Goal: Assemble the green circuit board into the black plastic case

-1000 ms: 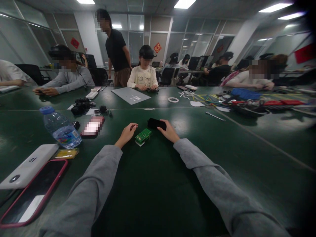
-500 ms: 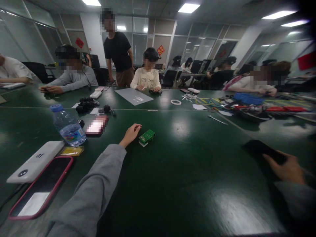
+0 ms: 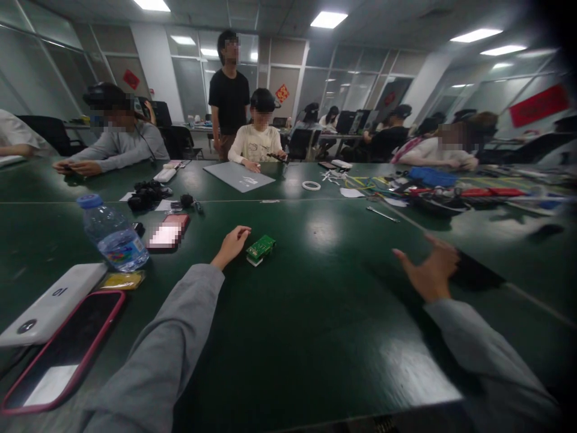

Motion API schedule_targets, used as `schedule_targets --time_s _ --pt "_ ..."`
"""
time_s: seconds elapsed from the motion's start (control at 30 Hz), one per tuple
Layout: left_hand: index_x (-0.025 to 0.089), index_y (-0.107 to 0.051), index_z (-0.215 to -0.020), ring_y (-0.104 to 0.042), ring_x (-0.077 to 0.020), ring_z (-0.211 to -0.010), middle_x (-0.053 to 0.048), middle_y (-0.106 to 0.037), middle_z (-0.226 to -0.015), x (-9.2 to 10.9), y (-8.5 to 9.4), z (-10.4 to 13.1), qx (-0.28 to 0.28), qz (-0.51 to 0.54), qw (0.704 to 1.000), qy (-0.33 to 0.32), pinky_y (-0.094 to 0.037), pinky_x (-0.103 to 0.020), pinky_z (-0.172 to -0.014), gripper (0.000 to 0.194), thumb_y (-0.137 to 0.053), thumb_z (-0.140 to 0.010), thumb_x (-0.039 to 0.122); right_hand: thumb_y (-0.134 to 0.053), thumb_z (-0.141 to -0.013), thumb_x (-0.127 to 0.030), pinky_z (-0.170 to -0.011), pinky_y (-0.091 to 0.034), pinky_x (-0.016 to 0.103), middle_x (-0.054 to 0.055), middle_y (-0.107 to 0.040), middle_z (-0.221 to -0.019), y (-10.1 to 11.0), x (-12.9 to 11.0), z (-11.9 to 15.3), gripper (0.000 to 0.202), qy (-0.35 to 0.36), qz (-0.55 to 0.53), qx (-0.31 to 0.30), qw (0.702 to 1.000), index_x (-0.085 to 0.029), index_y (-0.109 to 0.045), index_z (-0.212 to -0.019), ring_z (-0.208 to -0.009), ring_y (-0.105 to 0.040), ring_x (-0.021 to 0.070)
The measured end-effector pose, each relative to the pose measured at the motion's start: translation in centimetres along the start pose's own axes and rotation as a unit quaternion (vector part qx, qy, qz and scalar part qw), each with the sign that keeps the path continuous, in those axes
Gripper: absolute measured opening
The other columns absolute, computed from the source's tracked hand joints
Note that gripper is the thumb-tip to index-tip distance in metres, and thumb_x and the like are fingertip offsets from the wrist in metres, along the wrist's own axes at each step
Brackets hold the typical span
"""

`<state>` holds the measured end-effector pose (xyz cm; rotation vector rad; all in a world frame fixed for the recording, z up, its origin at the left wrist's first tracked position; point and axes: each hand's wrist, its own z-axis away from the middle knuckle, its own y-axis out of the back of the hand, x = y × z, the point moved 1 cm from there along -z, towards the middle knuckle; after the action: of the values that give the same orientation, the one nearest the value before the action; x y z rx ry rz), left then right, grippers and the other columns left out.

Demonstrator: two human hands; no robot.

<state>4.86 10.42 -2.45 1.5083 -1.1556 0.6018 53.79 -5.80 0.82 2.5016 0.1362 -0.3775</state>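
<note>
My left hand (image 3: pixel 232 245) rests on the green table just left of a small green circuit board (image 3: pixel 260 246), which has a white part under it. The fingers are loosely bent and hold nothing; a narrow gap separates them from the board. On the right, my right hand (image 3: pixel 431 270) is held over the table, its thumb spread away from the fingers, with nothing in its grasp. Right beside it lies a flat black object (image 3: pixel 480 270), partly behind the fingers; its kind is unclear.
At left are a water bottle (image 3: pixel 115 237), a white power bank (image 3: pixel 51 304), a yellow packet (image 3: pixel 122 280) and a pink-rimmed phone (image 3: pixel 67 349). A wrench (image 3: pixel 382 214), a white tape ring (image 3: pixel 311 186) and tangled cables (image 3: pixel 383 183) lie farther back. Several people sit across the table.
My right hand has let go of the flat black object, moved left and spread its thumb. My left hand stays beside the circuit board. The view has shifted slightly.
</note>
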Motion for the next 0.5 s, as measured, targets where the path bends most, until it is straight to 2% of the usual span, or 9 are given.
schedule_targets --time_s 0.03,0.1,0.17,0.23,0.3,0.37,0.43,0.5 --pt "0.019 -0.061 -0.109 -0.062 -0.0192 -0.099 -0.009 -0.067 -0.108 0.1 0.0 0.1 0.0 0.001 1.0 0.0 -0.047 -0.037 -0.091 0.027 -0.047 -0.089 0.031 -0.048 -0.075 -0.074 -0.098 -0.03 0.062 0.027 -0.044 -0.125 -2.0 -2.0 -0.3 0.078 0.028 -0.024 -0.047 0.998 -0.02 -0.047 -0.132 -0.123 -0.037 0.0407" --pt "0.019 -0.062 -0.108 -0.062 -0.0187 -0.099 -0.008 -0.067 -0.108 0.3 0.1 0.2 0.0 0.002 1.0 0.004 -0.047 -0.036 -0.091 0.027 -0.047 -0.089 0.031 -0.054 -0.075 -0.069 -0.096 -0.039 0.057 0.019 -0.053 -0.116 -6.0 -6.9 -0.7 0.071 0.105 -0.113 -0.2 0.968 -0.021 -0.051 -0.128 -0.113 -0.049 0.0358" --pt "0.019 -0.062 -0.108 -0.062 -0.0183 -0.099 -0.008 -0.067 -0.107 0.5 0.1 0.3 0.001 0.004 1.0 0.006 -0.047 -0.036 -0.091 0.026 -0.047 -0.089 0.03 -0.06 -0.075 -0.064 -0.099 -0.038 0.054 0.014 -0.052 -0.123 -9.0 -12.5 -1.0 0.07 0.149 -0.181 -0.263 0.936 -0.023 -0.048 -0.13 -0.116 -0.048 0.0327" --pt "0.019 -0.062 -0.108 -0.062 -0.0183 -0.099 -0.008 -0.067 -0.106 0.5 0.1 0.3 0.003 0.008 1.0 0.003 -0.047 -0.035 -0.09 0.026 -0.047 -0.089 0.03 -0.067 -0.072 -0.059 -0.103 -0.035 0.053 0.012 -0.044 -0.134 -10.9 -18.0 -1.1 0.079 0.196 -0.228 -0.308 0.903 -0.025 -0.039 -0.137 -0.124 -0.041 0.0316" --pt "0.018 -0.061 -0.108 -0.062 -0.0183 -0.098 -0.008 -0.067 -0.106 0.4 0.0 0.2 0.002 0.01 1.0 -0.004 -0.047 -0.035 -0.09 0.027 -0.047 -0.089 0.031 -0.072 -0.069 -0.054 -0.104 -0.033 0.054 0.009 -0.036 -0.142 -11.9 -22.8 -1.0 0.086 0.256 -0.245 -0.36 0.863 -0.029 -0.033 -0.141 -0.13 -0.035 0.032" --pt "0.018 -0.061 -0.108 -0.062 -0.018 -0.098 -0.008 -0.067 -0.106 0.3 -0.1 0.1 0.003 0.009 1.0 -0.011 -0.047 -0.035 -0.091 0.027 -0.047 -0.09 0.031 -0.074 -0.069 -0.047 -0.103 -0.032 0.052 0.007 -0.038 -0.142 -12.2 -26.2 -0.6 0.082 0.317 -0.238 -0.397 0.828 -0.031 -0.035 -0.139 -0.13 -0.034 0.0309" --pt "0.019 -0.061 -0.108 -0.062 -0.0175 -0.098 -0.007 -0.067 -0.106 0.1 -0.2 0.0 0.006 0.007 1.0 -0.016 -0.047 -0.034 -0.091 0.026 -0.046 -0.089 0.031 -0.073 -0.073 -0.039 -0.1 -0.034 0.05 0.007 -0.046 -0.134 -12.2 -27.9 -0.3 0.069 0.347 -0.209 -0.395 0.825 -0.031 -0.042 -0.135 -0.125 -0.039 0.0293" --pt "0.019 -0.062 -0.107 -0.062 -0.0172 -0.098 -0.007 -0.068 -0.105 0.0 -0.2 -0.1 0.008 0.001 1.0 -0.013 -0.046 -0.033 -0.092 0.026 -0.046 -0.089 0.031 -0.07 -0.076 -0.036 -0.094 -0.038 0.049 0.008 -0.054 -0.123 -11.9 -28.0 -0.3 0.057 0.343 -0.166 -0.375 0.845 -0.027 -0.048 -0.128 -0.116 -0.045 0.029"
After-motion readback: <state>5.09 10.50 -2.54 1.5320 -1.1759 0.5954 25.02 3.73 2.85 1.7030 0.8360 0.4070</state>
